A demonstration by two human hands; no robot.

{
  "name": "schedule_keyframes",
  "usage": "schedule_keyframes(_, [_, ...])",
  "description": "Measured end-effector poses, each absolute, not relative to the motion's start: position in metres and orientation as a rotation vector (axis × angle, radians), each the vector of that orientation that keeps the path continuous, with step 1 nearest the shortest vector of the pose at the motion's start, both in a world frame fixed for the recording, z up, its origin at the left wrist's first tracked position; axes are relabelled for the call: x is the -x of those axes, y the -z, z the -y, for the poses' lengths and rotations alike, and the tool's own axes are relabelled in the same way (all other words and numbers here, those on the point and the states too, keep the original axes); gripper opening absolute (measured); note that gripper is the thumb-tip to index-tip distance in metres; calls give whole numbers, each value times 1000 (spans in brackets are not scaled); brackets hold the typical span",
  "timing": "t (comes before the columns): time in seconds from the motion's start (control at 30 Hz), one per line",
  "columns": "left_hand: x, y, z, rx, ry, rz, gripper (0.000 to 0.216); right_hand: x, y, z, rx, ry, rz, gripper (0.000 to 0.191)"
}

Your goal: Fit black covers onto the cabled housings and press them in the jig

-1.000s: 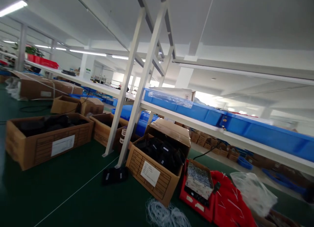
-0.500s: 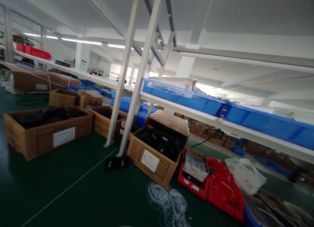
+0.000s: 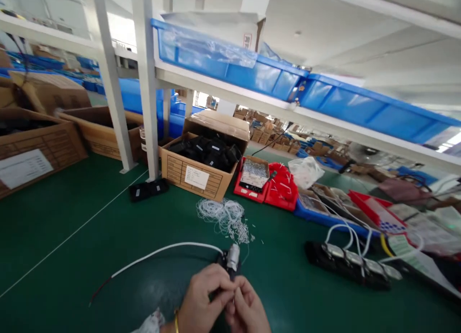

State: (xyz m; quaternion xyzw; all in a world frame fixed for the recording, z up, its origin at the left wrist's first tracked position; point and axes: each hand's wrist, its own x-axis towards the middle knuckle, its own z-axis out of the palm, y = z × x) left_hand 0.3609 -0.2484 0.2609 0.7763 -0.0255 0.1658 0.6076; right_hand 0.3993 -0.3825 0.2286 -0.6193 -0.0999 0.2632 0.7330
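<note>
At the bottom middle, my left hand [image 3: 203, 294] and my right hand [image 3: 250, 308] meet, fingertips pinched together. What lies between them is too small to make out. Just beyond the fingers is a silver cylindrical part [image 3: 233, 256] on a black piece, partly hidden by my hands. From it a white cable [image 3: 169, 246] curves left across the green tabletop and ends in a dark reddish, thin wire tip. Farther out lies a tangle of thin clear-white strands [image 3: 219, 213], with small white pieces [image 3: 240, 232] scattered beside it.
A cardboard box [image 3: 176, 174] of black parts stands behind the strands, with two black pieces [image 3: 148, 190] to its left. Red bins [image 3: 281, 186] sit to the right. Several silver-and-black units [image 3: 353, 265] with white cables lie right. Blue bins [image 3: 230, 71] line the shelf above.
The view has tipped down and turned right. Both my hands, the silver part with its white cable and the cabled units at right now show; none were visible before.
</note>
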Motion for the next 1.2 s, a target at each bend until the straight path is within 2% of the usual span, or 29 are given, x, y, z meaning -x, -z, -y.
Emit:
schedule_keyframes(0.13, [-360, -244, 232, -1898, -473, -44, 12, -398, -242, 389, 1090, -448, -40, 28])
schedule_keyframes(0.33, [-364, -204, 209, -2150, -509, 23, 10, -405, -217, 410, 1207, -340, -178, 31])
schedule_keyframes(0.5, [-368, -197, 215, -2158, -450, 117, 9, -404, -192, 399, 1314, -182, -221, 31])
schedule_keyframes(0.8, [-383, -195, 211, -2097, -234, 48, 9, -396, -174, 392, 1854, 168, 111, 10])
schedule_keyframes(1.0, [-392, -198, 209, -2000, 23, -91, 12, -394, -175, 403, 2085, 384, 505, 19])
schedule_keyframes(1.2, [-377, -204, 210, -1524, -35, -361, 41, -381, -175, 421, 2225, 343, 610, 29])
